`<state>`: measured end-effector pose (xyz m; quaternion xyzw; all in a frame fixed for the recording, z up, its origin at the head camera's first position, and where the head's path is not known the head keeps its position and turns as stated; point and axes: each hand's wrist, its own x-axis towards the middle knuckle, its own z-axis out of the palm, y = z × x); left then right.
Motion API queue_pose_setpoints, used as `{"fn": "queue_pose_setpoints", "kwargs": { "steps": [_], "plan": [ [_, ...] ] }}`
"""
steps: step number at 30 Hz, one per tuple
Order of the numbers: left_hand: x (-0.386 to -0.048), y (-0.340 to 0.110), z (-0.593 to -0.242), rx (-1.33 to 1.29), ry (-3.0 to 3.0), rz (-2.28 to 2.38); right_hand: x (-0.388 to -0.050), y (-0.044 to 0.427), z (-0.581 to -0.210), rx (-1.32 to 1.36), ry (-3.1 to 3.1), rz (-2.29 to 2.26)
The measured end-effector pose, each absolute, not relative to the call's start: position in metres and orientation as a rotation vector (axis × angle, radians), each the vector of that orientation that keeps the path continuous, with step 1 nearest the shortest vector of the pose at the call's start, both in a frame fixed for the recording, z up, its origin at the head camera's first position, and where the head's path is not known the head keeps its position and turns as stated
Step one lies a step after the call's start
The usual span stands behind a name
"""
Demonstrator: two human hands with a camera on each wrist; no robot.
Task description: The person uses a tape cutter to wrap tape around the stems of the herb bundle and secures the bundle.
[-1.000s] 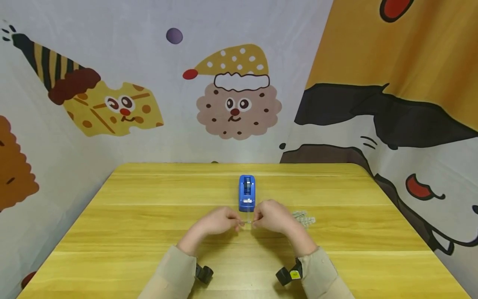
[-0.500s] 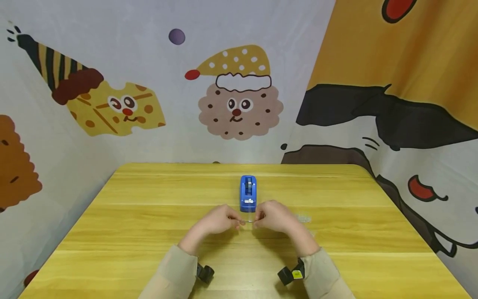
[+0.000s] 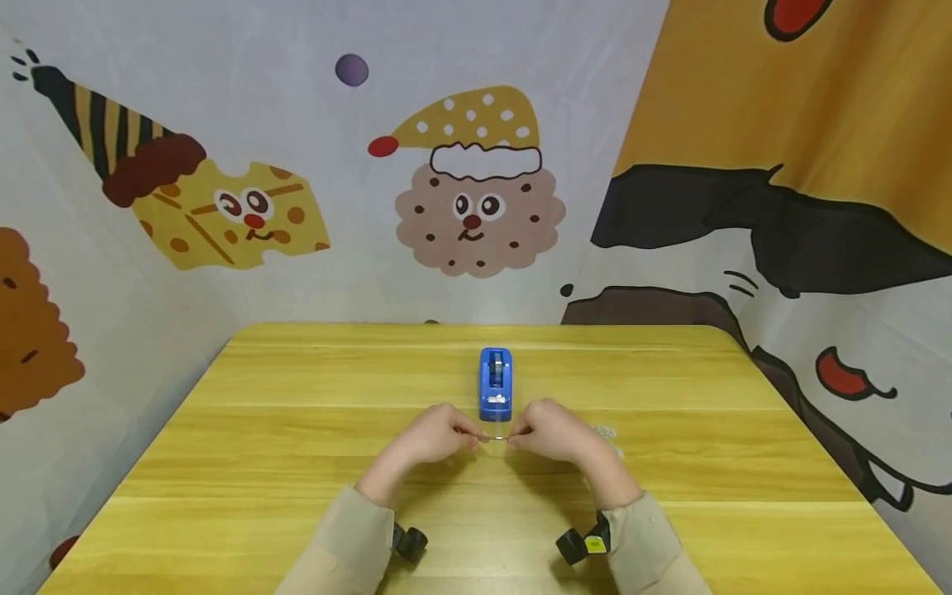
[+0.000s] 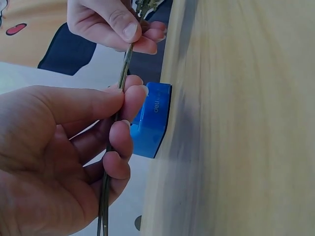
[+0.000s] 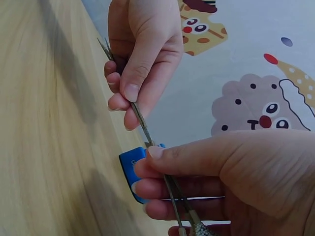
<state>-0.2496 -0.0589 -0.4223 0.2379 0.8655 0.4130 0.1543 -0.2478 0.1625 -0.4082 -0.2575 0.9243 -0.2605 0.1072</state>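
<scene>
Both hands hold one thin bundle of dark green stems (image 4: 124, 71) level across the front of a blue tape dispenser (image 3: 495, 384). My left hand (image 3: 439, 435) pinches it between thumb and fingers, and the bare stem ends run out past the palm in the left wrist view. To the right, my right hand (image 3: 550, 431) pinches the same bundle. Beyond its fingers the pale, beaded-looking heads (image 5: 201, 228) stick out, partly hidden by the hand. Between the hands, a clear strip of tape (image 3: 498, 428) seems to reach from the dispenser to the stems.
The wooden table (image 3: 297, 479) has rounded far corners. A cloth printed with cartoon figures (image 3: 297, 83) hangs behind it and along both sides. Each wrist carries a small black camera (image 3: 411, 544) below its beige sleeve (image 3: 335, 537).
The pale heads beside my right wrist have turned and show less than a second ago. Both hands keep nearly the same place, still pinching the stems.
</scene>
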Motion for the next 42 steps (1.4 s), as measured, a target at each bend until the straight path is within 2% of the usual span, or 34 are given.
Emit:
{"fn": "queue_pose_setpoints", "kwargs": {
  "steps": [26,42],
  "plan": [
    [-0.251,-0.059,-0.43,0.668,2.426,1.185,-0.253,0.155,-0.421,-0.688,2.892,-0.655],
    [-0.254,-0.057,-0.433,0.729,2.465,1.165,-0.254,0.165,-0.419,-0.778,2.793,-0.751]
  ]
}}
